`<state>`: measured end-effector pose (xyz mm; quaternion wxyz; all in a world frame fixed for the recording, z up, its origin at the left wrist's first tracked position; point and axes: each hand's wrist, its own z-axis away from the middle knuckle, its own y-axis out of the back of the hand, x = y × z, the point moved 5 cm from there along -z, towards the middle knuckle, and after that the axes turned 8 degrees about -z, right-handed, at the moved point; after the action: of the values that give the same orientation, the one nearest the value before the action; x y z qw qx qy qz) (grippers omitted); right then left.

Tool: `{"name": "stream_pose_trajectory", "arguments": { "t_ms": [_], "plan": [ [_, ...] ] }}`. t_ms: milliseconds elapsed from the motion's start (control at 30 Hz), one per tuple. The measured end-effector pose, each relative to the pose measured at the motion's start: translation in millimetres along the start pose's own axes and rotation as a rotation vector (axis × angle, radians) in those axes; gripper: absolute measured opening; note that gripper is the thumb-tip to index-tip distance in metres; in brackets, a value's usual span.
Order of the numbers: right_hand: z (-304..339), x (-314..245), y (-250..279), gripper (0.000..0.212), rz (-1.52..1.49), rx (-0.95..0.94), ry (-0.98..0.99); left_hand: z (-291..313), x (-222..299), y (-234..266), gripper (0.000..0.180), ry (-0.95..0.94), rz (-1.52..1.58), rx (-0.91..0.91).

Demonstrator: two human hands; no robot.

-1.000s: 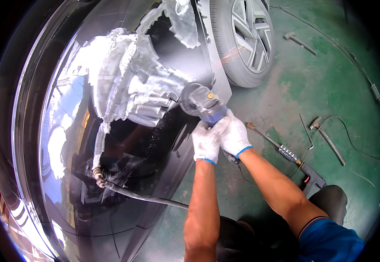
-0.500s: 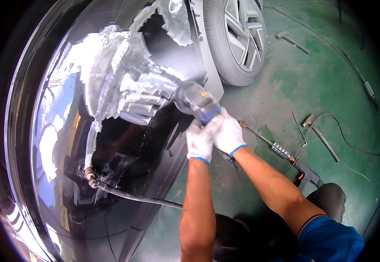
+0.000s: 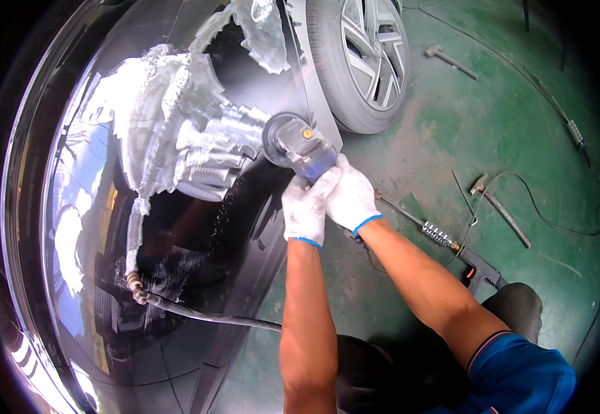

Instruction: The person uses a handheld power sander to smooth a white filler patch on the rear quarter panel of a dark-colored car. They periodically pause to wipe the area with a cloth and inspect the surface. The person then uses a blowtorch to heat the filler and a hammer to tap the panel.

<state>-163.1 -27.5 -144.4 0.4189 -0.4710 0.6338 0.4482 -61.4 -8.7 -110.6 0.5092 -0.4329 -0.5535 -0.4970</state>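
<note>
Both my hands, in white knit gloves with blue cuffs, grip an angle grinder (image 3: 316, 157) with a dark disc and a blue-grey body. My left hand (image 3: 305, 207) is closed around its lower body, and my right hand (image 3: 353, 195) wraps it from the right; the two touch. The grinder's disc is at the dark car door panel (image 3: 241, 228), by the right end of a sanded patch; whether it touches cannot be made out. That bare-metal patch (image 3: 152, 131) is silvery with ragged edges. A metal clamp end (image 3: 136, 286) sits on a lower sanded strip, trailing a dark cable (image 3: 210, 317).
A car wheel (image 3: 360, 72) stands beyond the door. On the green floor (image 3: 445, 131) lie a far hammer (image 3: 453, 63), a nearer hammer (image 3: 505, 212), a trigger gun (image 3: 481, 268) with a spring-coiled rod, and a thin cable (image 3: 531, 200). My knee (image 3: 517, 310) is beside the gun.
The view has shifted slightly, so the scene appears a little farther left. The grinder has moved slightly up and left, with both hands still on it.
</note>
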Motion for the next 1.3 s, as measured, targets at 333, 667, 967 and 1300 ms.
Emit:
{"name": "stream_pose_trajectory", "arguments": {
  "t_ms": [333, 667, 967, 1300],
  "plan": [
    [14, 37, 19, 0.034, 0.113, -0.011, -0.222, -4, -53, -18, 0.042, 0.198, -0.031, -0.017],
    [14, 39, 14, 0.033, 0.178, -0.13, -0.197, -6, -74, -15, 0.041, 0.184, 0.077, 0.028],
    [20, 27, 9, 0.031, 0.15, -0.163, -0.116, 16, -57, -12, 0.038, 0.07, 0.094, 0.08],
    [19, 41, 8, 0.032, 0.165, -0.152, -0.15, 7, -72, -13, 0.043, 0.126, 0.148, 0.045]
  ]
}}
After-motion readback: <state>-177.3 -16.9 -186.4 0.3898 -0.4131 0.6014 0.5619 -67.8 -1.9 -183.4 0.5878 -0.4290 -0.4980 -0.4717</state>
